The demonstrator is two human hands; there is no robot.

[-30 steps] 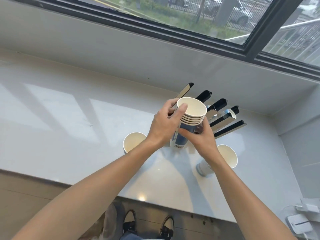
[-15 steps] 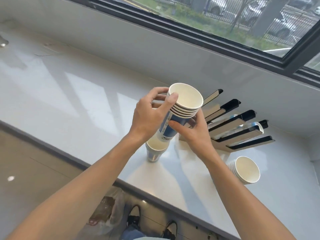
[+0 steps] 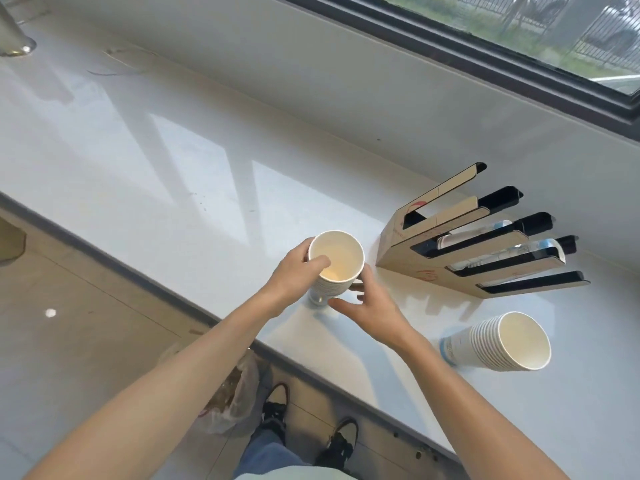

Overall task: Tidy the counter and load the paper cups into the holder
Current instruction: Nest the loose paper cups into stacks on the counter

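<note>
A tall stack of white paper cups [image 3: 337,263] stands upright on the white counter [image 3: 180,174] near its front edge. My left hand [image 3: 297,275] grips the stack's rim, thumb over the lip. Just to the stack's right, my right hand [image 3: 369,306] hovers with fingers spread, fingertips near the stack's lower side. The cup holder [image 3: 460,237], tan with black slots, lies to the right and holds a few cups. A second cup stack [image 3: 505,342] stands at the right.
A window ledge and wall run along the back. The counter's front edge [image 3: 145,268] drops to a tiled floor. A plastic bag [image 3: 232,400] sits on the floor beside my shoes. A metal object [image 3: 14,36] stands at the far left.
The stack held up in both hands has come down onto the cups standing on the counter. My right hand has let go of it. The view has swung left.
</note>
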